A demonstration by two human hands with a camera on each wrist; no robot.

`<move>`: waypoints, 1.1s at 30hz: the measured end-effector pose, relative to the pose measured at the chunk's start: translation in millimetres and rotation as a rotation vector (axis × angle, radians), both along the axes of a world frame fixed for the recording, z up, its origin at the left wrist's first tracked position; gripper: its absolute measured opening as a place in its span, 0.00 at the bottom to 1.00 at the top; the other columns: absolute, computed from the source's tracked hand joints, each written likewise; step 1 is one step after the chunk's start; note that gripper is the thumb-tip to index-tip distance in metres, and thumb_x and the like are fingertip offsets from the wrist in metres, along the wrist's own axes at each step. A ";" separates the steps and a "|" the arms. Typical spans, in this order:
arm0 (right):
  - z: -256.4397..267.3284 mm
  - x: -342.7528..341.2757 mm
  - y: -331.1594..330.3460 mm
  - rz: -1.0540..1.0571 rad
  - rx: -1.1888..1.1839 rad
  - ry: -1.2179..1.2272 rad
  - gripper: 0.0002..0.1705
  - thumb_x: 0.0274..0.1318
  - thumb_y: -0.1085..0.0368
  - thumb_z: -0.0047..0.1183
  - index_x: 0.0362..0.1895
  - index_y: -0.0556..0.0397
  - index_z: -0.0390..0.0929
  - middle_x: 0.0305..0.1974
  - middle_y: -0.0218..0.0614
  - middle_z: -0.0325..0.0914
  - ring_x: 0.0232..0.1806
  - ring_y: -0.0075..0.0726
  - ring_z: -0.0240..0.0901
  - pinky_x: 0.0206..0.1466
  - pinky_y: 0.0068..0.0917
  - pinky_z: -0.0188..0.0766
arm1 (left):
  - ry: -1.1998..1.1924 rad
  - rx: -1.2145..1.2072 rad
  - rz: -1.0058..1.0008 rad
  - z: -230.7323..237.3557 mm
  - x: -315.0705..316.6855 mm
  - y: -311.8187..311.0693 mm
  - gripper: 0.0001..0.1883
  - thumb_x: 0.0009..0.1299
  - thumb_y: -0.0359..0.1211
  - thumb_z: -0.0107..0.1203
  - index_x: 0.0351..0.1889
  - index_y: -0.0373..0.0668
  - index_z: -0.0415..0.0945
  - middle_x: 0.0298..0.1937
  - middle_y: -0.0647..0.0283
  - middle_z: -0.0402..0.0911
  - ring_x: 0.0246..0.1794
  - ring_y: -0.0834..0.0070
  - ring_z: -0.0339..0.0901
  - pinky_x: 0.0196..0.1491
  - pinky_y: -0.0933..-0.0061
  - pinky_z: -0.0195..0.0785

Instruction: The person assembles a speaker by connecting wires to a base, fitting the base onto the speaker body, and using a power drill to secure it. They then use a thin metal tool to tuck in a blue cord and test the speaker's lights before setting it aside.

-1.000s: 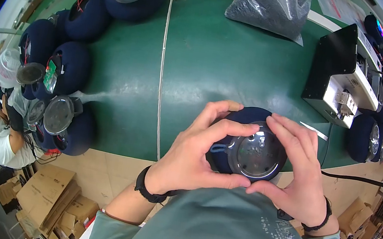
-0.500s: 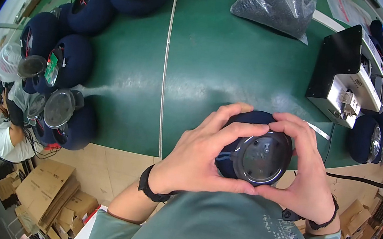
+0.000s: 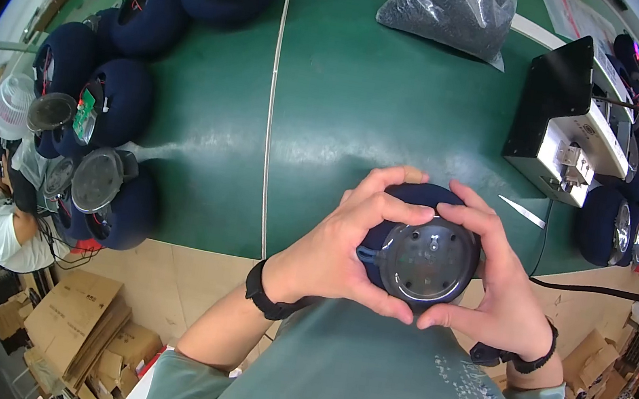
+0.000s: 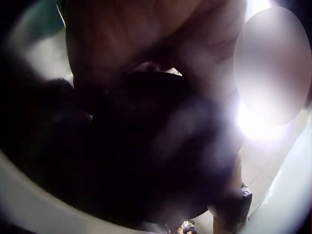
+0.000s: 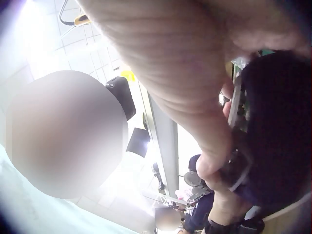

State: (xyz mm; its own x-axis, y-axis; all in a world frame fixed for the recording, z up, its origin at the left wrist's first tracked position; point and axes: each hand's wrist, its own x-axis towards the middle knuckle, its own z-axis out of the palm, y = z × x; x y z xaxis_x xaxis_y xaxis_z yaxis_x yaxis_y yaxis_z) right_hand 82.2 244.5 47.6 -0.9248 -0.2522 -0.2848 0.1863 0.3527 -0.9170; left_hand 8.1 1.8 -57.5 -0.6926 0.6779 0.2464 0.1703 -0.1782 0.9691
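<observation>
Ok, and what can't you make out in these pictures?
Round navy device, underside: hidden in the head view by the side facing the camera.
The same device's surface detail: lost in dark shadow in the left wrist view.
Plastic bag, top: cut off by the head view's upper edge.
Black-and-silver machine, small markings: too tiny to read in the head view.

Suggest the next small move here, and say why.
Probably press the clear disc evenly around its rim: the left hand and right hand hold the navy round body from both sides, with fingertips at the disc's far side and thumbs at its near side. Whether it is fully seated cannot be told.
</observation>
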 end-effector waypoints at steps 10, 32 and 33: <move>-28.5 3.9 7.9 0.032 -0.098 0.062 0.65 0.40 0.59 0.90 0.80 0.48 0.62 0.84 0.61 0.52 0.91 0.64 0.48 0.86 0.56 0.58 | 0.118 -0.038 -0.036 2.6 -4.7 -1.2 0.63 0.40 0.51 0.95 0.78 0.57 0.73 0.83 0.40 0.63 0.81 0.43 0.67 0.77 0.42 0.67; -29.6 -0.8 10.3 0.083 -0.156 0.115 0.60 0.46 0.63 0.88 0.81 0.43 0.64 0.87 0.58 0.47 0.90 0.65 0.48 0.87 0.58 0.56 | -0.004 0.014 -0.014 2.3 -1.4 2.2 0.54 0.45 0.50 0.93 0.73 0.56 0.79 0.82 0.43 0.64 0.82 0.43 0.66 0.79 0.42 0.57; -30.0 -0.8 10.6 0.082 -0.158 0.115 0.60 0.46 0.63 0.88 0.80 0.43 0.64 0.87 0.59 0.47 0.90 0.65 0.49 0.87 0.58 0.57 | -0.004 0.012 -0.013 2.0 -1.6 2.5 0.54 0.45 0.50 0.93 0.73 0.56 0.79 0.82 0.43 0.64 0.82 0.43 0.66 0.79 0.42 0.57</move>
State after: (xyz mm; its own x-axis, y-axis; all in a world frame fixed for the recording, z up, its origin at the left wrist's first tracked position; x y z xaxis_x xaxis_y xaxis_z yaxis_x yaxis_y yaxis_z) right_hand 81.3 255.1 17.6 -0.9233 -0.3613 -0.1300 0.0541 0.2127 -0.9756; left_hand 6.6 4.3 -55.4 -0.6845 0.6841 0.2519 0.1641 -0.1920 0.9676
